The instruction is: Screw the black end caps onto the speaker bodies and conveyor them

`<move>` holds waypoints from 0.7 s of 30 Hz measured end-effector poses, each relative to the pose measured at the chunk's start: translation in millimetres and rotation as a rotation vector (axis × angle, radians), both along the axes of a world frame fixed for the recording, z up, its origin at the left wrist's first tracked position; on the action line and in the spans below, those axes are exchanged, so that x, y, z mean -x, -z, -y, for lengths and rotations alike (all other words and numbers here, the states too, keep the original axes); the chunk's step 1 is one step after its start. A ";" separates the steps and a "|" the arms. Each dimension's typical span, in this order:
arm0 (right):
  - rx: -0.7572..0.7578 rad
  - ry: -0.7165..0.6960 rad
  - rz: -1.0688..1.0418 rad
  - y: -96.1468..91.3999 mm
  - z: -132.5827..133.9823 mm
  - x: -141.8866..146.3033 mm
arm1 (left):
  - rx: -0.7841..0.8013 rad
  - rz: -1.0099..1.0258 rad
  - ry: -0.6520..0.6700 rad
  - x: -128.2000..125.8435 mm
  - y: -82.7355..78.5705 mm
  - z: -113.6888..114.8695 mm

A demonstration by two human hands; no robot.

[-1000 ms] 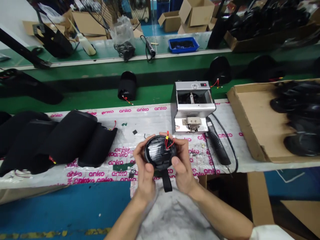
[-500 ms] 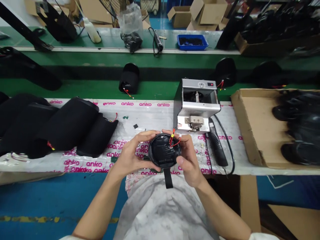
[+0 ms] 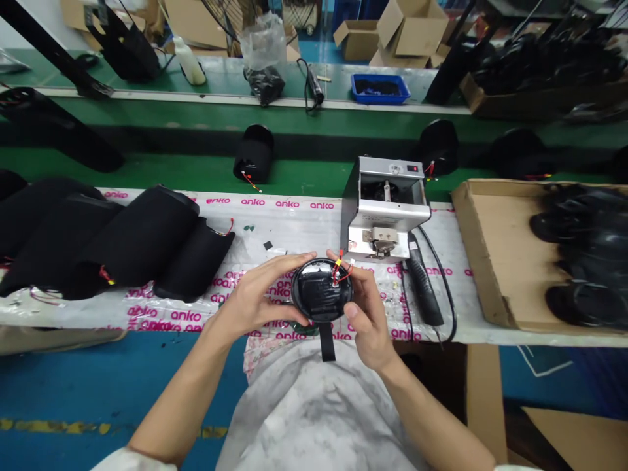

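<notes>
Between my two hands is a round black plastic part [image 3: 321, 294], its hollow, glossy side turned up toward me. Red wires with a small yellow tag [image 3: 338, 262] rise from its upper right, and a black strap [image 3: 327, 343] hangs from its lower edge. My left hand [image 3: 258, 294] grips its left rim, thumb below and fingers above. Around the right rim curls my right hand [image 3: 369, 314], its thumb pressed on the lower right side. Just beyond the right hand stands a silver and black bench machine [image 3: 387, 212] with a small red display.
Black padded cylinders [image 3: 142, 242] with wires lie on the left. A black-handled tool [image 3: 426, 288] with a cable rests beside the machine. On the right, a cardboard tray [image 3: 495, 261] holds black round parts. Another black cylinder [image 3: 254, 154] sits on the green conveyor [image 3: 304, 171] behind.
My hands keep hold of the round part, which has tilted slightly, its inside catching more light. The whole view has shifted a little.
</notes>
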State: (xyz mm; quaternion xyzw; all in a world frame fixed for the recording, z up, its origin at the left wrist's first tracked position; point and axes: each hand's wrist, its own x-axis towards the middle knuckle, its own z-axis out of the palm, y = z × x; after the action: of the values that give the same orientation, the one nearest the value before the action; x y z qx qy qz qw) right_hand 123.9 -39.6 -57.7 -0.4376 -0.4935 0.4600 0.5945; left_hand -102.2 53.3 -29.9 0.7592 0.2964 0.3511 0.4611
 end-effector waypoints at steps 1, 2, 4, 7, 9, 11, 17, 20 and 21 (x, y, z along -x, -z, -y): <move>-0.015 0.020 0.003 2.7 -0.5 1.6 | 0.053 0.028 0.023 -2.4 -1.1 3.1; -0.032 0.044 0.003 4.9 -1.1 3.6 | 0.117 0.074 0.039 -7.4 -1.3 7.6; -0.057 0.091 0.001 7.3 -1.8 8.1 | 0.236 0.225 -0.013 -25.1 1.2 19.9; -0.066 0.143 -0.002 5.6 0.4 15.2 | 0.301 0.475 -0.270 -59.8 8.1 38.1; -0.060 0.168 -0.007 4.1 4.1 19.8 | 0.298 0.542 -0.377 -75.7 11.3 43.9; -0.049 0.181 -0.012 4.7 8.3 23.5 | 0.284 0.491 -0.373 -79.8 12.1 43.5; -0.053 0.220 0.019 13.9 15.2 25.0 | 0.232 0.326 -0.237 -64.1 8.6 35.7; -0.051 0.247 0.021 17.5 16.6 25.4 | 0.227 0.334 -0.253 -65.1 9.7 37.6; -0.048 0.255 0.008 18.8 17.0 25.9 | 0.220 0.333 -0.259 -66.1 10.5 38.2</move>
State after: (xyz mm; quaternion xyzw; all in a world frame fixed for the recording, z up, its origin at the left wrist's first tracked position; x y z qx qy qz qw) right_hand 98.0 -56.7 -76.5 -0.4844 -0.4472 0.3668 0.6564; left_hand -36.1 15.1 -40.4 0.5917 0.3477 0.4931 0.5347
